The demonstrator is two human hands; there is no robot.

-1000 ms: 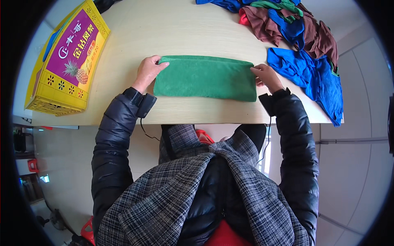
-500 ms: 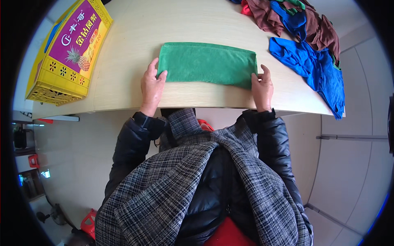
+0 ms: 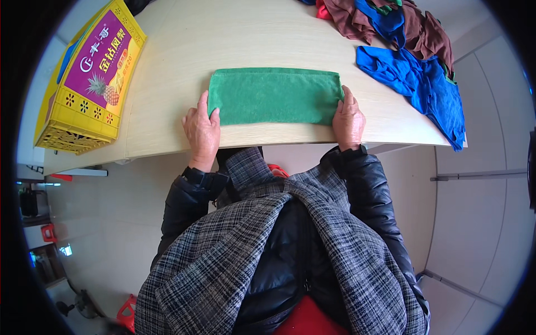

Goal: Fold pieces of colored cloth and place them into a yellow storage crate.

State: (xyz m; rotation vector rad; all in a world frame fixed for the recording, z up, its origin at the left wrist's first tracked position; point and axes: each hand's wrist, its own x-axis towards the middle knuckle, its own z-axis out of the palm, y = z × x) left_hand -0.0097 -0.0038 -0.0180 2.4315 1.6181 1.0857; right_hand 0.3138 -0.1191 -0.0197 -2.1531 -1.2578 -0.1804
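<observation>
A green towel [image 3: 273, 97], folded into a long flat rectangle, lies on the table near its front edge. My left hand [image 3: 202, 131] is at its left end, the fingers along the short side and the thumb at the near corner. Opposite, my right hand [image 3: 349, 120] grips the right end, its fingers reaching up the side and its thumb against the cloth. Both hands are closed on the towel's ends, partly covering the short edges.
To the left stands a yellow crate [image 3: 84, 137] with a purple panel. A blue cloth [image 3: 416, 78] lies at the right, partly over the table edge. Behind it is a heap of brown cloths [image 3: 427, 36] with blue, green and red pieces.
Both hands have closed in against the towel's ends, the right hand's fingers drawing nearer its side. The towel's near edge looks straighter. The whole view has shifted and tilted slightly.
</observation>
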